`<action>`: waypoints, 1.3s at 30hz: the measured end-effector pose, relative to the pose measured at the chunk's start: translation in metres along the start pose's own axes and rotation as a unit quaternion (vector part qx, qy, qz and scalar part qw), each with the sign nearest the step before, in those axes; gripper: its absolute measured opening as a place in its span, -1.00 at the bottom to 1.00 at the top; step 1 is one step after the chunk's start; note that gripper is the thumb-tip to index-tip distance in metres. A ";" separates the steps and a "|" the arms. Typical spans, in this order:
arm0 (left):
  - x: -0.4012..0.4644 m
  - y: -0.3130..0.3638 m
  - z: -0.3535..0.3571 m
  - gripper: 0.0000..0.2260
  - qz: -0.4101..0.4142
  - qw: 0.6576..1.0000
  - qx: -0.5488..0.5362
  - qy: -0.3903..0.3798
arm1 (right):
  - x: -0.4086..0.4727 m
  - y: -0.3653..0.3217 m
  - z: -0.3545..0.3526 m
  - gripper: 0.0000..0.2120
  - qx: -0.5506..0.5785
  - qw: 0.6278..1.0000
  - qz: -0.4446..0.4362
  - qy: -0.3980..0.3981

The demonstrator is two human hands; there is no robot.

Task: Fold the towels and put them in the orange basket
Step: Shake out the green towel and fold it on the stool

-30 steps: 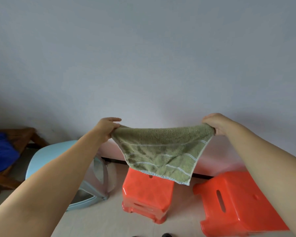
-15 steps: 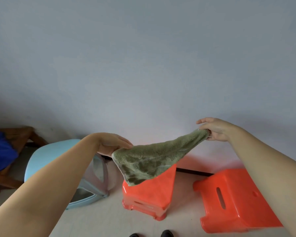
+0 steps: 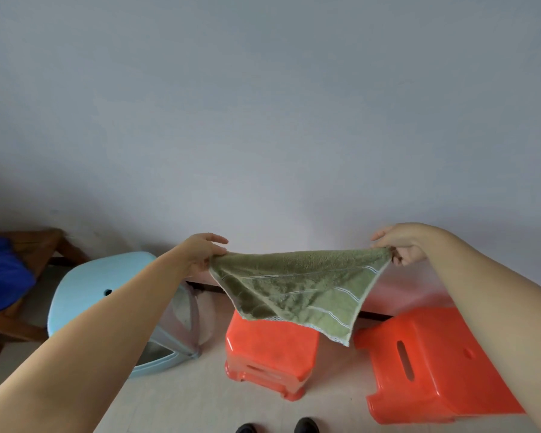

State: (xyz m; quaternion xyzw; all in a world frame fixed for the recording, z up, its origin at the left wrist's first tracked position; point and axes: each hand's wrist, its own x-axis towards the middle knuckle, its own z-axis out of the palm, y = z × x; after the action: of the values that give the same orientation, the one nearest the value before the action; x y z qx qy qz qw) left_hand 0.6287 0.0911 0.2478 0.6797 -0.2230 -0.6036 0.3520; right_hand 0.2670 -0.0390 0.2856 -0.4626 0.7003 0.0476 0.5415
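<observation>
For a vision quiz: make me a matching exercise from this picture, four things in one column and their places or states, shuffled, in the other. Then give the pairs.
Things:
1. towel
2. blue cloth
3. light blue stool
4. slotted orange stool

Places or states:
A. on the wooden bench at far left
B. on the floor under the right forearm
C. held in the air by both hands, left and right
D. on the floor under the left forearm

Pairs: 1-C, 2-A, 3-D, 4-B
</observation>
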 end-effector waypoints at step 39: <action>0.026 0.003 -0.012 -0.81 0.199 0.839 0.467 0.196 | 0.020 -0.005 0.008 -0.84 -0.196 0.953 -0.204 0.105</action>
State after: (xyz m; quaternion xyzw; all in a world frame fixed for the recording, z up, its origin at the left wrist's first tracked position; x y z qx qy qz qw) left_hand 0.6454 0.0730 0.2330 0.8082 -0.5359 -0.1988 0.1416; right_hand 0.2760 -0.0495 0.2683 -0.6951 0.6205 0.0234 0.3622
